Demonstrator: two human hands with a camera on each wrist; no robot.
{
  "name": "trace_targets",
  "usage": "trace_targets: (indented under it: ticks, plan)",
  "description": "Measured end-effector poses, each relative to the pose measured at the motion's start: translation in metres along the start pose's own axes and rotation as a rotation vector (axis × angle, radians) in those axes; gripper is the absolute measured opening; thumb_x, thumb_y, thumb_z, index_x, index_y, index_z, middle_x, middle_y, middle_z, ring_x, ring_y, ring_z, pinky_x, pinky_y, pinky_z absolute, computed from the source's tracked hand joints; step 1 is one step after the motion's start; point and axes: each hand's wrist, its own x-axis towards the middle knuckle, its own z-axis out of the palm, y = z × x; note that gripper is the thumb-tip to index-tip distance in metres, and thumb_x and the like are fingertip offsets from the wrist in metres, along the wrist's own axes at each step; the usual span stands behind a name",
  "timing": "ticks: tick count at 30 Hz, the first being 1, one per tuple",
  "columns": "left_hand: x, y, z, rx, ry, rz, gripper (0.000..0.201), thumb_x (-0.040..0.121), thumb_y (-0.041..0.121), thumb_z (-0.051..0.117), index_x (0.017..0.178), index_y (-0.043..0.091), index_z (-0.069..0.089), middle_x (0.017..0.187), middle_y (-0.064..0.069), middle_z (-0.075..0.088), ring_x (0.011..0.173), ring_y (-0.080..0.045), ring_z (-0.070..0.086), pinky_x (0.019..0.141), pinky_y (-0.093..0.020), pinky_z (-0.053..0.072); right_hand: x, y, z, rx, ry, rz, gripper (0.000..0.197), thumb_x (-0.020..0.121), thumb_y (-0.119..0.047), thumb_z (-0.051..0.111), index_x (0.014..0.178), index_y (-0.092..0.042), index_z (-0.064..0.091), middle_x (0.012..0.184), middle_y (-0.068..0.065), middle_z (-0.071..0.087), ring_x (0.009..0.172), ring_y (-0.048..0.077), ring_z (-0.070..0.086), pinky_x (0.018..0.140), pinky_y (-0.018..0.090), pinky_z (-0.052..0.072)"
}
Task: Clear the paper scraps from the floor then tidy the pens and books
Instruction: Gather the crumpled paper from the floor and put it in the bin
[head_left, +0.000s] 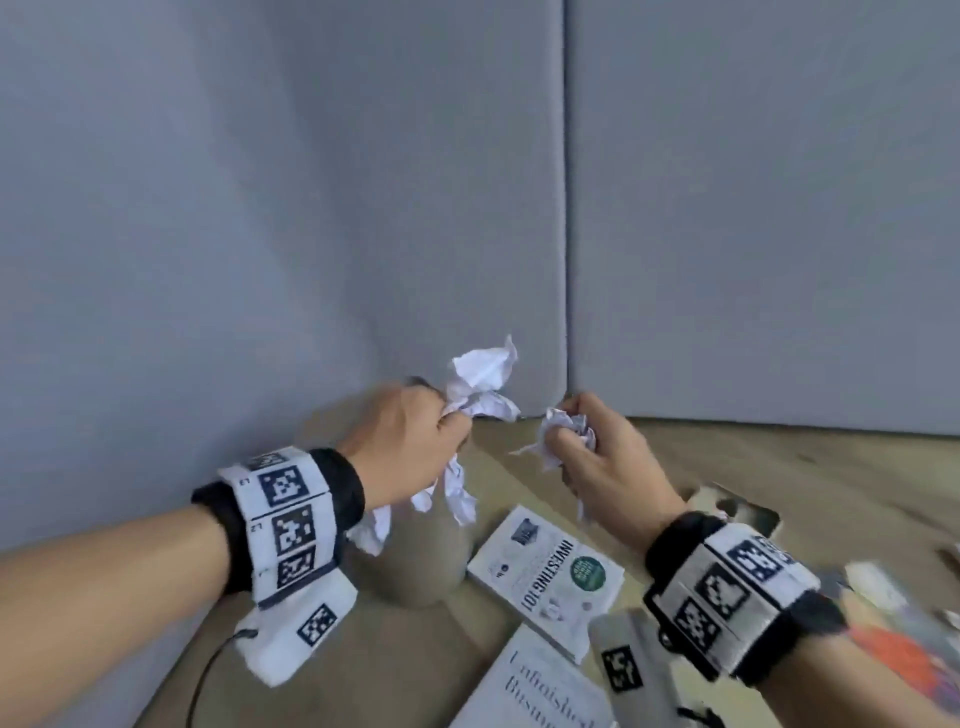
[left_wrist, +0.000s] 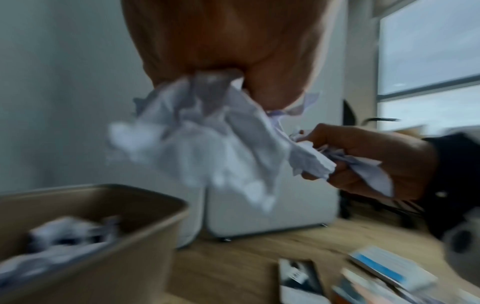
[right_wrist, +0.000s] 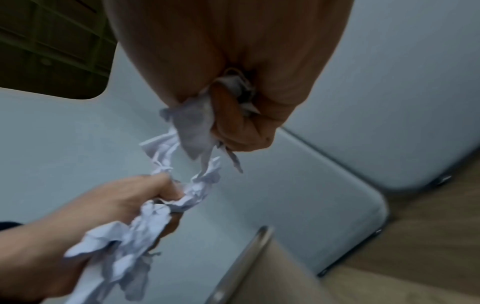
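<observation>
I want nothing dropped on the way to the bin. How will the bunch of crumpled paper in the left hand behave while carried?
Probably light and floppy: the crumpled paper dangles in loose strips below the left hand. Loose pieces may slip out, since ends hang free of the fist. It likely crushes smaller easily; the right hand has its wad squeezed tight.

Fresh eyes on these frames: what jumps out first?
Both hands full of crumpled white paper: the left hand grips a big straggling wad, the right hand a smaller ball, raised before grey panels. Below the left hand stands a tan bin already holding scraps. Books, one titled INVESTING 101, lie on the wooden floor.
</observation>
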Motion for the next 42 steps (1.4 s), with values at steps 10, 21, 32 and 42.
trace_targets:
  ticks: [10, 21, 32, 42]
  plan:
    - [0.015, -0.112, -0.001, 0.157, -0.169, -0.449, 0.041, 0.095, 0.039, 0.045, 0.065, 0.012, 0.051, 0.07, -0.011, 0.06, 0.073, -0.032, 0.058, 0.061, -0.029, 0.039, 0.105, -0.036, 0.151, -0.181, -0.178, 0.191, 0.047, 0.087, -0.041, 0.054, 0.123, -0.014, 0.045, 0.121, 0.015, 0.049, 0.096, 0.029, 0.051, 0.081, 0.033, 0.041]
    - [0.049, -0.144, 0.049, 0.034, -0.24, -0.503, 0.038, 0.093, 0.042, 0.046, 0.122, 0.016, 0.048, 0.127, -0.013, 0.047, 0.106, -0.031, 0.053, 0.091, -0.035, 0.043, 0.117, 0.009, 0.134, 0.101, -0.156, 0.122, 0.037, 0.095, -0.025, 0.051, 0.13, -0.016, 0.053, 0.127, 0.005, 0.058, 0.122, 0.022, 0.053, 0.104, 0.037, 0.042]
    - [0.069, 0.018, 0.092, -0.208, -0.002, 0.171, 0.004, 0.087, 0.023, 0.053, 0.086, 0.019, 0.052, 0.083, 0.0, 0.057, 0.076, -0.023, 0.054, 0.071, -0.034, 0.046, 0.013, 0.091, -0.006, -0.318, 0.232, 0.079, 0.014, 0.088, -0.008, 0.059, 0.087, -0.018, 0.069, 0.09, -0.003, 0.071, 0.082, 0.011, 0.065, 0.079, 0.024, 0.051]
    - [-0.021, 0.231, 0.212, -0.215, -0.528, 0.685, 0.013, 0.091, 0.028, 0.048, 0.089, 0.017, 0.054, 0.103, -0.01, 0.062, 0.095, -0.031, 0.058, 0.071, -0.031, 0.039, -0.246, 0.166, -0.204, -0.669, 0.323, 0.989, 0.014, 0.09, -0.024, 0.06, 0.098, -0.014, 0.066, 0.104, 0.012, 0.069, 0.089, 0.025, 0.058, 0.078, 0.028, 0.043]
